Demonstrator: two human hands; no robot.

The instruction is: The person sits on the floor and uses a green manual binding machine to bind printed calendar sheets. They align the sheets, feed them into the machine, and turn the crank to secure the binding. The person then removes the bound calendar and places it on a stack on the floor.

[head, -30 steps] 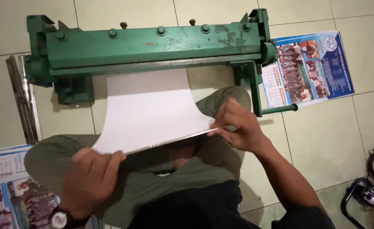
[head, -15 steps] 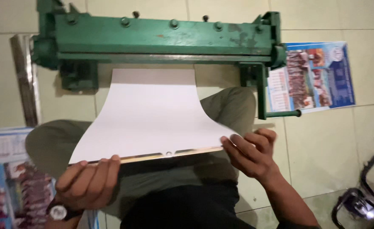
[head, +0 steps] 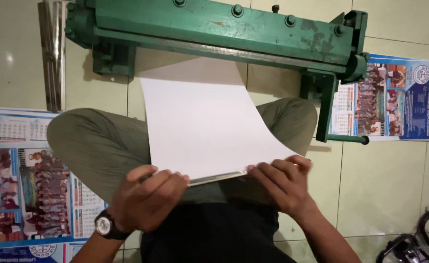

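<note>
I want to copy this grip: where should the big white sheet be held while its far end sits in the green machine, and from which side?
Hold the white sheet at its near edge, which carries a thin metal strip, one hand near each corner, coming from the sitter's side. The left hand and right hand already grip there. The sheet bows, so two spread grips probably keep it level toward the green machine.

I sit cross-legged on the tiled floor [head: 384, 185] with the bending machine [head: 224, 27] in front of me. A stack of sheets [head: 200, 122] runs from its slot back over my knees. My left hand [head: 144, 199] and right hand [head: 280, 182] grip its near edge. Calendar posters lie at my left [head: 24, 180] and beyond my right knee [head: 394, 100]. Metal strips [head: 54, 53] lie left of the machine.
</note>
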